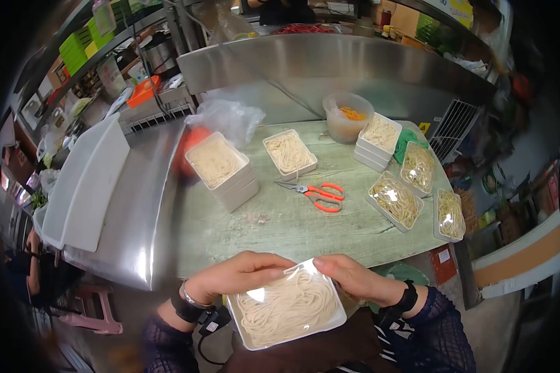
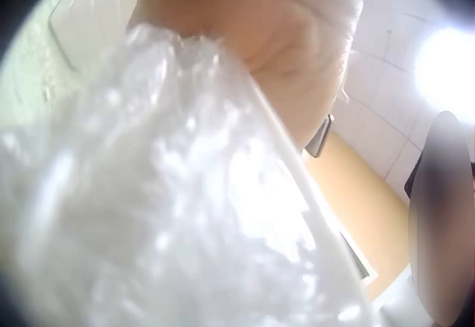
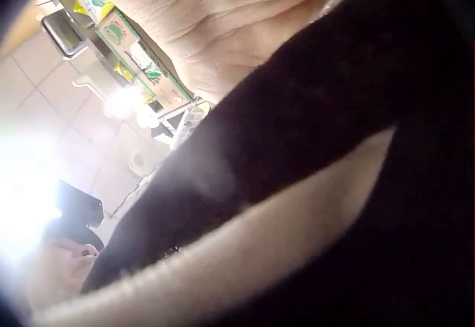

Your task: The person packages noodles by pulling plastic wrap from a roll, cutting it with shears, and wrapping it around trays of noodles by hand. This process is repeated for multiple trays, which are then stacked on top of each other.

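A white tray of pale noodles [image 1: 286, 311], covered in shiny clear film, is tilted toward me at the table's front edge. My left hand [image 1: 246, 273] grips its far left side, thumb over the top edge. At the far right corner my right hand [image 1: 348, 276] holds on with its thumb over the rim; its other fingers are hidden behind the tray. The left wrist view shows crinkled plastic wrap [image 2: 178, 186] gathered against the tray, close to the palm [image 2: 274, 37]. Mostly a dark band [image 3: 245, 149] and the palm [image 3: 215, 30] fill the right wrist view.
Orange-handled scissors [image 1: 317, 194] lie mid-table. Behind are stacked noodle trays [image 1: 227, 180], a single noodle tray [image 1: 290, 152] and a plastic tub [image 1: 348, 118]. Several wrapped sprout trays [image 1: 397, 202] sit at the right. A large white bin [image 1: 87, 180] stands left on the steel counter [image 1: 130, 205].
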Demonstrator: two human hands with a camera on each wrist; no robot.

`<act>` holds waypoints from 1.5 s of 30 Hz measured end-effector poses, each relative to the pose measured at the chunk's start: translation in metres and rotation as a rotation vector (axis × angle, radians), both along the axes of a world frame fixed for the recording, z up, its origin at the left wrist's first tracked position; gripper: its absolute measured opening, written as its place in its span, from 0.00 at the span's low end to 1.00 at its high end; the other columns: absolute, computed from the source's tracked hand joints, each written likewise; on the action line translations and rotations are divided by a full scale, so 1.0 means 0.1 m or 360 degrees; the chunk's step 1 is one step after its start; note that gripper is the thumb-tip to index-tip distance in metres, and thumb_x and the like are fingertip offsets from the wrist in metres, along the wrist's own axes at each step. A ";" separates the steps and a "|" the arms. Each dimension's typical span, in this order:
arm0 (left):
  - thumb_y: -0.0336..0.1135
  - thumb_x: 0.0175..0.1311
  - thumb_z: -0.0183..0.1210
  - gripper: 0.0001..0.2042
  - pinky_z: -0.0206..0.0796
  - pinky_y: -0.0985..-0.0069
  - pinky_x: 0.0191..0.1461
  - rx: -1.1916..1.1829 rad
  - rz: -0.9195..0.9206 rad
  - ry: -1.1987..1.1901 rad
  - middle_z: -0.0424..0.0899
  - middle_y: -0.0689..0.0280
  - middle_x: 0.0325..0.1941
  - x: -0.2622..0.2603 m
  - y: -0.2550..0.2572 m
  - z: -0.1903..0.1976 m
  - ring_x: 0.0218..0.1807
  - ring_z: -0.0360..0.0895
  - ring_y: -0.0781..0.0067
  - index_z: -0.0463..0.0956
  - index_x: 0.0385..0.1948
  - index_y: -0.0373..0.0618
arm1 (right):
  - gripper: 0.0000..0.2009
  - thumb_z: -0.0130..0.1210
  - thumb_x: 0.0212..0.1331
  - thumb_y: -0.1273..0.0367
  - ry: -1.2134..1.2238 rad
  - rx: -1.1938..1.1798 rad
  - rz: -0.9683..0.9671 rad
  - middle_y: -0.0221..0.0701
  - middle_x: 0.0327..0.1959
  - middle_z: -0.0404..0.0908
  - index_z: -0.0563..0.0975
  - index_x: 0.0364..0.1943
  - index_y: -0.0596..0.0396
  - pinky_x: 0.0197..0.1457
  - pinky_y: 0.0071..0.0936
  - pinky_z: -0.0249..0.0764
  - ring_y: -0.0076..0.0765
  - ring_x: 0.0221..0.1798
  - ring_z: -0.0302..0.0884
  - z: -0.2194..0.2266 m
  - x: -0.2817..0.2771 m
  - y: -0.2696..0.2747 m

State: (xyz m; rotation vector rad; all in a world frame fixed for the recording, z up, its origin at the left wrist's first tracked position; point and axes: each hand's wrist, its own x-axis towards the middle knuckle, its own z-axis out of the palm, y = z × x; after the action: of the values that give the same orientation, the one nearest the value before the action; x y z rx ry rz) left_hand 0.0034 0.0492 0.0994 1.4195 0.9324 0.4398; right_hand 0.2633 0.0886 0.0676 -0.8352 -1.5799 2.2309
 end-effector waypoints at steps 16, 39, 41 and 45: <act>0.35 0.72 0.48 0.27 0.60 0.72 0.67 -0.0613 0.0317 -0.0571 0.73 0.53 0.63 -0.09 -0.14 -0.18 0.65 0.70 0.68 0.55 0.69 0.31 | 0.15 0.63 0.55 0.69 -0.0020 0.1910 -0.0331 0.28 0.35 0.80 0.77 0.47 0.53 0.30 0.22 0.74 0.28 0.30 0.80 -0.06 0.27 0.22; 0.31 0.70 0.49 0.24 0.59 0.74 0.67 -0.0504 0.0574 -0.0408 0.72 0.56 0.63 -0.05 -0.26 -0.05 0.64 0.70 0.69 0.60 0.66 0.30 | 0.20 0.48 0.70 0.53 0.0102 -0.0526 -0.0035 0.25 0.28 0.76 0.78 0.38 0.58 0.30 0.17 0.66 0.17 0.27 0.70 -0.38 0.10 0.37; 0.31 0.70 0.49 0.24 0.59 0.74 0.67 -0.0503 0.0572 -0.0401 0.73 0.56 0.63 -0.04 -0.25 -0.03 0.64 0.70 0.70 0.61 0.66 0.30 | 0.18 0.49 0.70 0.55 0.0256 -0.0497 -0.0164 0.24 0.27 0.75 0.78 0.37 0.57 0.30 0.17 0.66 0.17 0.27 0.70 -0.36 0.03 0.32; 0.31 0.71 0.50 0.24 0.60 0.75 0.66 -0.0489 0.0652 -0.0355 0.74 0.57 0.61 -0.05 -0.30 -0.04 0.62 0.71 0.71 0.61 0.66 0.31 | 0.14 0.51 0.70 0.59 0.0436 -0.0317 -0.0513 0.23 0.26 0.73 0.77 0.35 0.55 0.32 0.17 0.66 0.18 0.28 0.69 -0.47 0.01 0.49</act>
State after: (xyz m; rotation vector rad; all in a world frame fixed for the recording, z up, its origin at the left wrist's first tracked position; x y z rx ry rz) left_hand -0.0020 0.0189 0.0953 0.8797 1.0573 0.7110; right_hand 0.2641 0.1377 0.0205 -0.7351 -1.0337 2.1762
